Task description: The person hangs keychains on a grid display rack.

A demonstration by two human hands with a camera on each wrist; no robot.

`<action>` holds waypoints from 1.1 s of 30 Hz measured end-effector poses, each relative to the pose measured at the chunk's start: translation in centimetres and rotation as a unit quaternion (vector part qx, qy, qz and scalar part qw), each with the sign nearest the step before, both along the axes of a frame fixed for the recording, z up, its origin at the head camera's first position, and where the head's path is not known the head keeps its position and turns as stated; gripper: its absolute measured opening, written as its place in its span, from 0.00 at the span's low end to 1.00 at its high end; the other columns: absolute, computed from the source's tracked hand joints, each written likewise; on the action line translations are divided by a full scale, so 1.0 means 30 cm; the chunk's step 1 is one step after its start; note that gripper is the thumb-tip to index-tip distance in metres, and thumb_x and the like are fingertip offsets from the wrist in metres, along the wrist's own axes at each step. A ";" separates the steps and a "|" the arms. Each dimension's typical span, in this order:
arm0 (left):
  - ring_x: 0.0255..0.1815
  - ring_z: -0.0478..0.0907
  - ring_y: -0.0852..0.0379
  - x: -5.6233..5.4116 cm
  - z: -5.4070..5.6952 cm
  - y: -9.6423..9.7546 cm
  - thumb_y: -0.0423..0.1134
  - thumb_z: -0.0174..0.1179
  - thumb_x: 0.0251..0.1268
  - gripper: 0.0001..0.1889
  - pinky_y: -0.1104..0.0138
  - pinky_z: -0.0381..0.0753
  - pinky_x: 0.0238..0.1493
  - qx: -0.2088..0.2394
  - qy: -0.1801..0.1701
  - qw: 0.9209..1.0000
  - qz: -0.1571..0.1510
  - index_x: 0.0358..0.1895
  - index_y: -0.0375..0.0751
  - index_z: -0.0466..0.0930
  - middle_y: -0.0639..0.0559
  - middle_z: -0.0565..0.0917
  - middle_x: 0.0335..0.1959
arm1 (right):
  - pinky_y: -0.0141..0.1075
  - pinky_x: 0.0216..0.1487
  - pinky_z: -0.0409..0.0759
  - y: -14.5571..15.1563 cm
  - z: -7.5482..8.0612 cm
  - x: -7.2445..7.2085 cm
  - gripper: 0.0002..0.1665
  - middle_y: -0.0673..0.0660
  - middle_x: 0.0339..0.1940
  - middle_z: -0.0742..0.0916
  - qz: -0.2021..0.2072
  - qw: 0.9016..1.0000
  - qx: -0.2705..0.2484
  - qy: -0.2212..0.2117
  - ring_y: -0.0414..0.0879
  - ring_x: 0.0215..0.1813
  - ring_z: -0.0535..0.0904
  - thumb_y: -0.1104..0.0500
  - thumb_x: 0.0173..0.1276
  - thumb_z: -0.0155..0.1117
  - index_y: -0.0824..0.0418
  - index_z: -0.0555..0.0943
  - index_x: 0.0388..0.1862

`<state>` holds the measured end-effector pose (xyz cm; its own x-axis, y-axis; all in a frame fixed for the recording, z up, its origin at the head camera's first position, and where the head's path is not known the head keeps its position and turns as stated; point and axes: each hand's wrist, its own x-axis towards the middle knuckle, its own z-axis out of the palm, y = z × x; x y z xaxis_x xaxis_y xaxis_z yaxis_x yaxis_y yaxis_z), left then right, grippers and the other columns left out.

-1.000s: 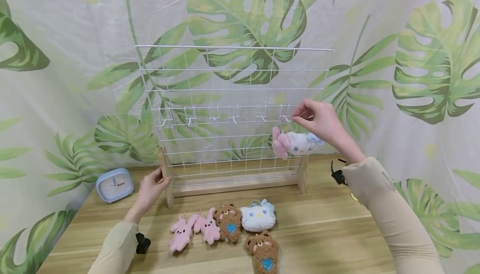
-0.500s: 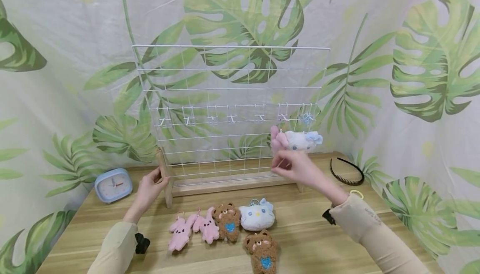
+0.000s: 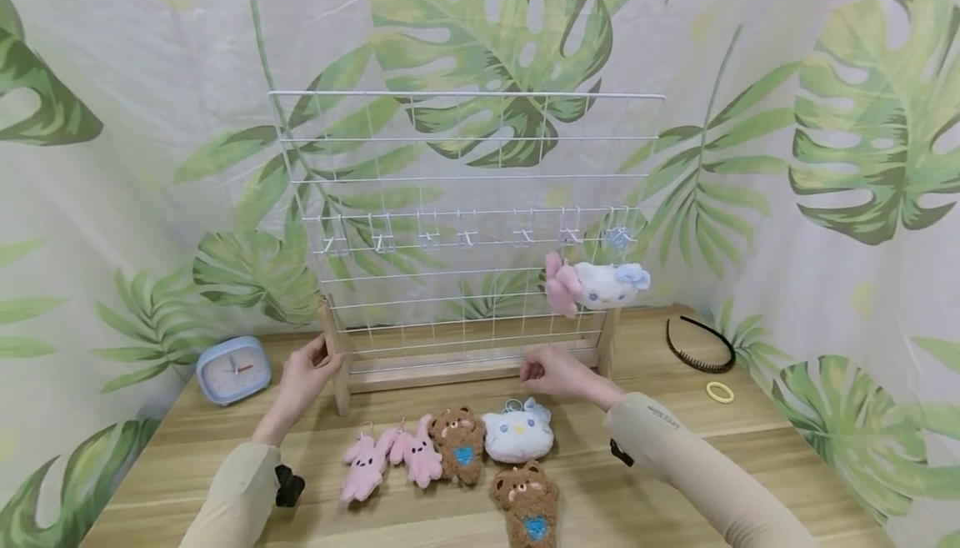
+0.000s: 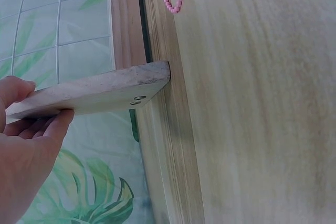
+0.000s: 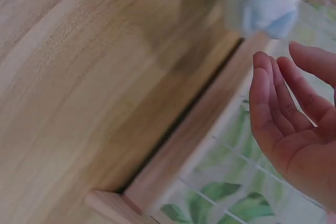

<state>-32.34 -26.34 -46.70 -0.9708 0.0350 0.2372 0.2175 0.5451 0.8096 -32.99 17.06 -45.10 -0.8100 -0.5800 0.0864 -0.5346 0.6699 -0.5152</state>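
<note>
A pale blue clock [image 3: 233,370] stood at the far left of a wood-grain table [image 3: 615,506]. Just right of it, the person's left hand [image 3: 306,371] grasped the left wooden upright [image 3: 341,389] of a display stand, thumb on one face and fingers bent round to the other. From there a white wire grid [image 3: 465,95] stretched rightward, upright before a leaf-print curtain [image 3: 495,39], with a row of small hooks [image 3: 467,238] across its middle.

On the table in front of the stand lay a pink rabbit plush [image 3: 364,469], then a second pink rabbit [image 3: 420,456], a brown bear [image 3: 459,445] touching it, and a white cat plush [image 3: 517,433] with a blue bow. Nearer the viewer, below the cat, lay another brown bear [image 3: 527,502].

The right hand [image 3: 561,371] hovered near the cat plush, before the stand's lower rail [image 3: 435,379]; its fingers were loosely bent, released and holding nothing. Above it, a pink plush [image 3: 561,285] and a white plush [image 3: 609,285] hung side by side from the two rightmost hooks. At far right lay a black headband [image 3: 705,367] and a yellow ring [image 3: 722,401].
</note>
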 end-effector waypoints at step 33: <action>0.71 0.67 0.32 0.000 0.002 -0.002 0.36 0.53 0.76 0.31 0.49 0.74 0.67 0.007 -0.016 1.000 -0.006 0.74 0.23 0.56 0.24 0.67 0.69 | 0.24 0.23 0.68 -0.132 -0.080 -0.060 0.09 0.45 0.17 0.79 0.014 0.992 0.090 -0.084 0.36 0.21 0.70 0.67 0.56 0.71 0.58 0.84 0.20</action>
<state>-32.33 -26.39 -46.65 -0.9775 0.0428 0.2063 0.1971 0.5321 0.8234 -34.79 13.09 -47.49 -0.7877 -0.5961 -0.1555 -0.4713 0.7457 -0.4709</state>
